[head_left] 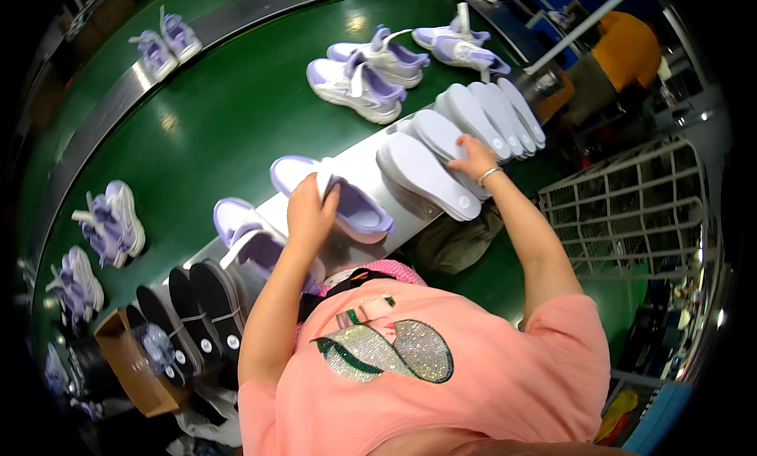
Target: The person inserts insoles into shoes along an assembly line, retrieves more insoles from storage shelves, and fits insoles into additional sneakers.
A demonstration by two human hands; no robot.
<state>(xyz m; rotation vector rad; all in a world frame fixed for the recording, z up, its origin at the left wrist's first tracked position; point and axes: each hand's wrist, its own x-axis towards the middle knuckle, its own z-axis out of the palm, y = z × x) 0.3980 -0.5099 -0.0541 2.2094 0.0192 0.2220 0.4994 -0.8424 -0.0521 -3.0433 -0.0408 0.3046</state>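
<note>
Pale insoles [428,176] lie in stacks along the metal worktop [367,166], the nearest stack standing between the held shoe [361,210] and the right hand [476,160]. A second shoe [233,213] is just left of the first; black insoles [185,314] sit farther left. The held shoe points its toe to the upper left, long axis slanting, opening upward. It lies under the left hand [310,209], whose fingers close on its tongue; the right, partly open, touches a pale insole (firm grip cannot be confirmed).

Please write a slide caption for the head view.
Left hand holds a white and lilac shoe; right hand touches stacked pale insoles.
</note>
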